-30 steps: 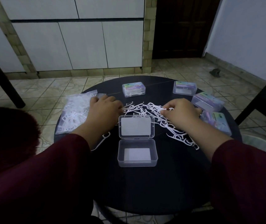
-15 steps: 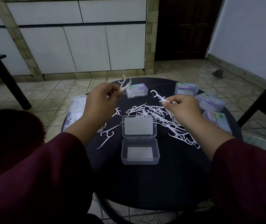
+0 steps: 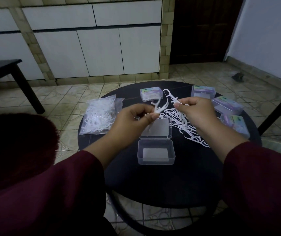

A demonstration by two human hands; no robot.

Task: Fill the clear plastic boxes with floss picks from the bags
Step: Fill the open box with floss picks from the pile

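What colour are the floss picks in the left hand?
White, clearest in the head view: floss picks pinched by the left hand.

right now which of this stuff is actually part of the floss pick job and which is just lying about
Part of the job:
- open clear box, empty
- loose floss picks on the round table
- bag of picks
- four closed boxes, such as this one
- left hand and right hand, each holding picks

Lying about:
- dark side table
- small dark object on the floor

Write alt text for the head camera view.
Both hands, left hand and right hand, pinch white floss picks above an open, empty clear box on a round black table. A bag lies left, four closed boxes behind.
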